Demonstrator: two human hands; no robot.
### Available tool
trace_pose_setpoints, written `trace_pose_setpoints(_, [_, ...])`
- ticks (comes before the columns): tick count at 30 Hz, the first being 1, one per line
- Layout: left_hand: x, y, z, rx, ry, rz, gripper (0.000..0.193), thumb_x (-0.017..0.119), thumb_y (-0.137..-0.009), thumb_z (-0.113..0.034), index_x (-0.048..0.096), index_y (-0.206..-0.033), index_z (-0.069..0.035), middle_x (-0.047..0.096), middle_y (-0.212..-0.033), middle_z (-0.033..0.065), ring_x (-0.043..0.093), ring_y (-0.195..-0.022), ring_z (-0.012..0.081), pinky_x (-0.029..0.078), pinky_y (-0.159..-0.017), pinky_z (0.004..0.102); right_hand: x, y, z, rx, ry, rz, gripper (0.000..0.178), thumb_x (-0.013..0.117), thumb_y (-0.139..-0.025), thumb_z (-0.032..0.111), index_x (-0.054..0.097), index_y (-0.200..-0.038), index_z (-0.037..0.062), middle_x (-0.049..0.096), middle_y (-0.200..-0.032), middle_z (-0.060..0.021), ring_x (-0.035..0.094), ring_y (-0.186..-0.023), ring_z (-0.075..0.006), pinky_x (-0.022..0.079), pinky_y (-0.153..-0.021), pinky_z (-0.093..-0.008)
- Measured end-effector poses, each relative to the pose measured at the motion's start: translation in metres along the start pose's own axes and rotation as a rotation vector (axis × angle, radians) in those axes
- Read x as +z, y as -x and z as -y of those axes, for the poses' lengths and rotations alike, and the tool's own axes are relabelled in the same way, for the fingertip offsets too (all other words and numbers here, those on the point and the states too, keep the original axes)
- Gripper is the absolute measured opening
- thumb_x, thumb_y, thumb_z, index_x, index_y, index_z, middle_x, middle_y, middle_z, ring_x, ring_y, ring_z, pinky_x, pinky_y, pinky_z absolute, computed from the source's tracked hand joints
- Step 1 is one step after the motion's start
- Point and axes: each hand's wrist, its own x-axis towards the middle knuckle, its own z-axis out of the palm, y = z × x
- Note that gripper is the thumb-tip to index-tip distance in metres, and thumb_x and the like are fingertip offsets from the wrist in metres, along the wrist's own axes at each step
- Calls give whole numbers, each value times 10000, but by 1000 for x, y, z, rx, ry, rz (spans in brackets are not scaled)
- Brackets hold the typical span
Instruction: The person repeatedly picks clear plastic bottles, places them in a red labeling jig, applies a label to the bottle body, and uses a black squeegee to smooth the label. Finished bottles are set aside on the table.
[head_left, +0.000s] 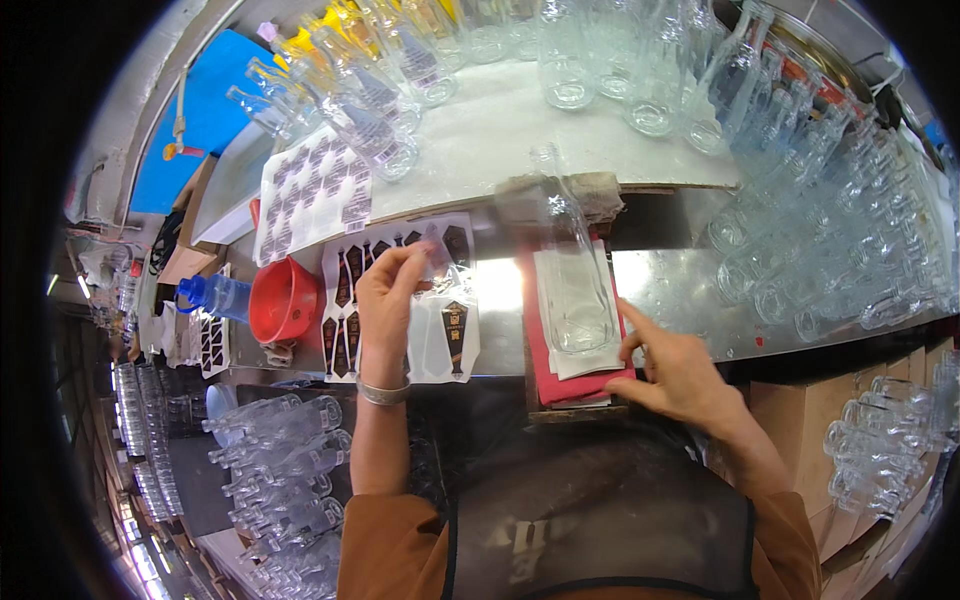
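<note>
A clear glass bottle (580, 300) lies on a white cloth (600, 365) over a red pad (548, 365), its neck pointing away from me. My right hand (680, 375) is open beside the bottle's base, index finger stretched along its right side and thumb at the pad's near edge. My left hand (388, 290) is closed in a pinch on a small see-through label (437, 262), somewhat blurred. It hovers over a sheet of dark, pointed labels (455, 345), where some spots are bare.
Labelled bottles (410, 60) stand at the back left. Many clear bottles (840, 220) crowd the right side; more lie stacked lower left (285, 470). A red bucket (285, 300) and a blue-capped bottle (225, 297) are left of the label sheet. Another printed label sheet (315, 190) hangs over the shelf edge.
</note>
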Motion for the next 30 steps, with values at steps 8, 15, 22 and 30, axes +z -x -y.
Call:
trace_pose_setpoints(8, [114,43,-76,775,-783,111,131,706,-833,-1,690,-960,-28,722,-1076,139,701,-921,270,557,-771,343,36,-7,0,-69,188,-225,640,768,-834,231,494,-1340,-51,652,-725,-106,670,-647,-301,518,-561,-396])
trace_pose_setpoints(15, [126,68,-56,759,-858,138,173,725,-801,-15,683,-967,-40,699,-1134,115,682,-968,288,549,-799,369,42,-8,0,-99,202,-277,586,763,-836,215,517,-1313,-22,631,-674,-118,659,-609,-302,512,-546,-396])
trace_pose_setpoints(22, [99,52,-55,369,-324,128,81,681,-892,-27,685,-965,6,732,-1026,102,691,-911,193,544,-815,306,30,-7,-2,-46,61,-201,525,748,-858,189,555,-1322,34,660,-726,-99,656,-601,-269,518,-561,-377])
trace_pose_setpoints(30, [-77,-53,-21,21,-144,-130,215,657,-963,-185,719,-1023,12,723,-905,27,630,-749,74,504,-696,221,12,2,-10,1,-89,-251,408,743,-841,50,640,-1233,7,673,-763,-83,586,-542,-142,475,-537,-280])
